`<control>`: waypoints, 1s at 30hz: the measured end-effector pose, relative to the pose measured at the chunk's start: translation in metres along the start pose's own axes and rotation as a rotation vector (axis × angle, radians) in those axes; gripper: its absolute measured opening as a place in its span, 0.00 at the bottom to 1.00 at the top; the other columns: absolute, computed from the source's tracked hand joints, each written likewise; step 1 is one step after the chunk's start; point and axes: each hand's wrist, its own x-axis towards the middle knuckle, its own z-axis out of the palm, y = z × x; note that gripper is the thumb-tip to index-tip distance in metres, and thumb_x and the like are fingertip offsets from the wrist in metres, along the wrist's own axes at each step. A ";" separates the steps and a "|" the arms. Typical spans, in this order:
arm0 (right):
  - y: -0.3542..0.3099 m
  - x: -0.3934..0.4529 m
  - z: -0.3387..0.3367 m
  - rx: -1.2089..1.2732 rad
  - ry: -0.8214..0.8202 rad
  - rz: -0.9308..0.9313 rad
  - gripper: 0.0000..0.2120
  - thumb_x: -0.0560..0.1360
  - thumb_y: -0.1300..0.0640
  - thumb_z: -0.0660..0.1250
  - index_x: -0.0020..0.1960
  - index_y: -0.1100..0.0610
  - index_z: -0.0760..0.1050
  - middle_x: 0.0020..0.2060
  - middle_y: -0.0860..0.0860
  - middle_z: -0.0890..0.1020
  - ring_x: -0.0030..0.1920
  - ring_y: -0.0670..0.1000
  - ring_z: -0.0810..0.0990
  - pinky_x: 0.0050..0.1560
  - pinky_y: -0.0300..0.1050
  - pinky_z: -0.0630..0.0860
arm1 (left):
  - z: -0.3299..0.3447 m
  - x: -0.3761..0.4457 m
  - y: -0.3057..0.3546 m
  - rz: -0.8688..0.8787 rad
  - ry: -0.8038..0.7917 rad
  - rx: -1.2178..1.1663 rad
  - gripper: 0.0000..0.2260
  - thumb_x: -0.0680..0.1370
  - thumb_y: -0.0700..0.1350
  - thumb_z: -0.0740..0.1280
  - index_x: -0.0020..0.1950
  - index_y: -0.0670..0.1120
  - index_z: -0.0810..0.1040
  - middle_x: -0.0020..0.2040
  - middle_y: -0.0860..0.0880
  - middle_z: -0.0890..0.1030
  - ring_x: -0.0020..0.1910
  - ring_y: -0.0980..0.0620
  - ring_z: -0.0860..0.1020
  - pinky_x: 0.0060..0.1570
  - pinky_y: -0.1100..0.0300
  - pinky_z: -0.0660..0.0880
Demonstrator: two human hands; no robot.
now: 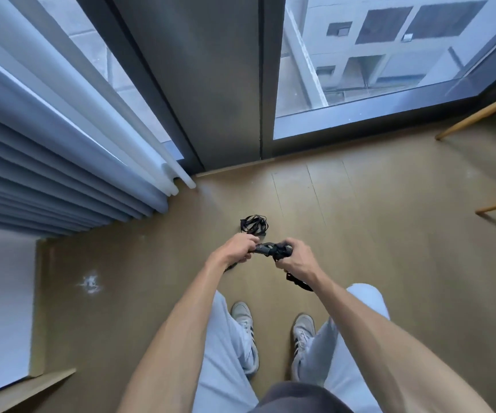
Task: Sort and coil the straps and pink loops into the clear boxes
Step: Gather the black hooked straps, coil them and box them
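I stand over a wooden floor and hold a black strap [266,249] stretched between both hands at waist height. My left hand [237,248] grips its left end with curled fingers. My right hand [295,257] grips the bunched right part, and a loose tail of the strap [298,283] hangs below that wrist. A second tangle of black straps [254,224] lies on the floor just beyond my hands. No pink loops and no clear boxes are in view.
A grey pleated curtain [62,174] hangs at the left. A dark window frame [225,84] and glass stand ahead. Wooden chair legs [479,114] reach in at the right. A pale surface with a wooden edge [2,308] fills the lower left. My feet [270,326] are below.
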 end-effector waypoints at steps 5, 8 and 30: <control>-0.079 -0.116 -0.042 0.110 -0.138 -0.037 0.12 0.70 0.45 0.75 0.50 0.50 0.81 0.35 0.50 0.86 0.28 0.46 0.77 0.30 0.39 0.72 | -0.017 -0.136 0.032 -0.043 0.264 -0.344 0.14 0.73 0.27 0.66 0.54 0.39 0.75 0.40 0.39 0.79 0.36 0.45 0.74 0.30 0.61 0.67; -0.123 -0.164 -0.050 0.041 -0.202 -0.088 0.09 0.75 0.49 0.71 0.51 0.52 0.82 0.41 0.55 0.86 0.35 0.49 0.80 0.40 0.45 0.75 | -0.028 -0.209 0.047 -0.059 0.379 -0.504 0.13 0.67 0.27 0.68 0.49 0.39 0.76 0.34 0.42 0.77 0.30 0.49 0.72 0.24 0.66 0.68; -0.189 -0.420 0.230 -0.780 -0.669 -0.665 0.20 0.68 0.58 0.76 0.60 0.56 0.80 0.52 0.55 0.84 0.53 0.56 0.81 0.45 0.39 0.70 | 0.042 -0.563 -0.253 -0.653 1.142 -0.892 0.04 0.71 0.38 0.72 0.44 0.42 0.84 0.42 0.44 0.86 0.42 0.45 0.85 0.45 0.56 0.83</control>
